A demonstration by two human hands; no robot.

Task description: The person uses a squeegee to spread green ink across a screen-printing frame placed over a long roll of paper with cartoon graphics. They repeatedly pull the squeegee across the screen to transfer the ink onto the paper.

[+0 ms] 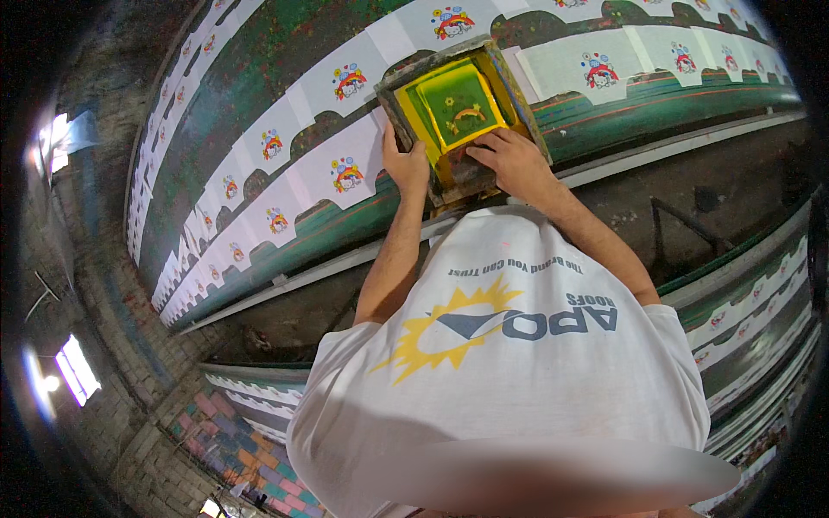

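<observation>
My left hand (406,160) grips the left side of a grimy rectangular screen-printing frame (389,99), thumb and fingers around its edge. The frame has a yellow-green inner panel (449,91) with a small rainbow design visible on it. My right hand (509,164) is at the lower right part of the frame, fingers curled just below the panel; what they grip is hard to make out. The frame rests among white cut panels (332,138) on a long green table (566,125); many panels carry a colorful cartoon rainbow print.
The table's pale front rail (622,157) runs just beyond my body. Another table (751,268) with white panels stands at the right, with dark floor and a metal support (691,224) between. A block wall (112,449) with bright windows (78,371) is at the left.
</observation>
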